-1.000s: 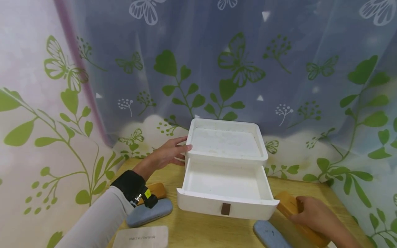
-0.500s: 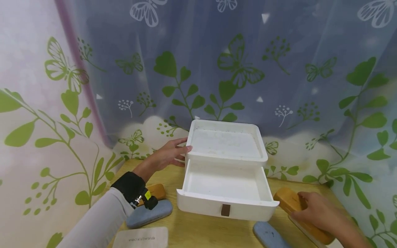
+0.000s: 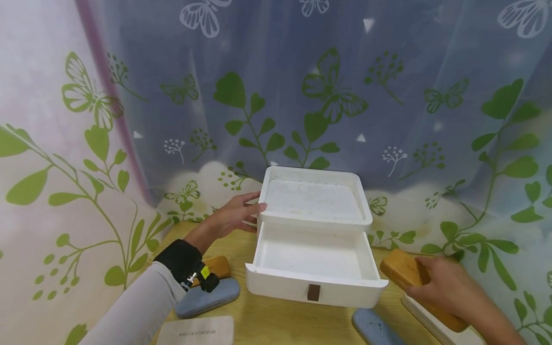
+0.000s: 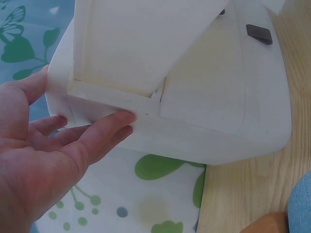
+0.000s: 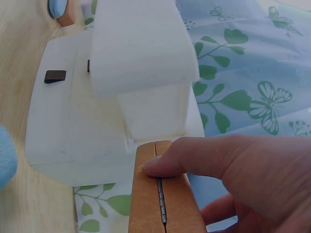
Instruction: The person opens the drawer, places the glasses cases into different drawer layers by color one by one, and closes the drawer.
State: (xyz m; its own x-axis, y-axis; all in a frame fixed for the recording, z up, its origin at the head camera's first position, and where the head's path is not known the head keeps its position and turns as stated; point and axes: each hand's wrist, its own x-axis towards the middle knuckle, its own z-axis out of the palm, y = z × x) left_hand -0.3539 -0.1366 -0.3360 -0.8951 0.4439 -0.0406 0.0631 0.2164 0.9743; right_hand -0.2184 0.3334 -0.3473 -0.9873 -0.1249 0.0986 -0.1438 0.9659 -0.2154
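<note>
1. Setting: a wooden table lies before a leaf-patterned curtain. Clock positions in items 2–6 are read in the head view about the pulled-out drawer of the white box.
2. Left side: a second orange case at 9 o'clock; a blue case and a lettered white case near 8.
3. Right side: another blue case near 5; a pale case at 4, partly covered.
4. Obstruction: the drawer's side wall, at 3, stands between its inside and the held orange case.
5. Left hand, at 10: fingers spread against the box's side, thumb at its top rim.
6. Right hand, past 3: pinches the held orange case, thumb across its hinge.
7. From the right hand, this case projects toward 10 o'clock, its near end toward 6; contact with the pale case cannot be told.
</note>
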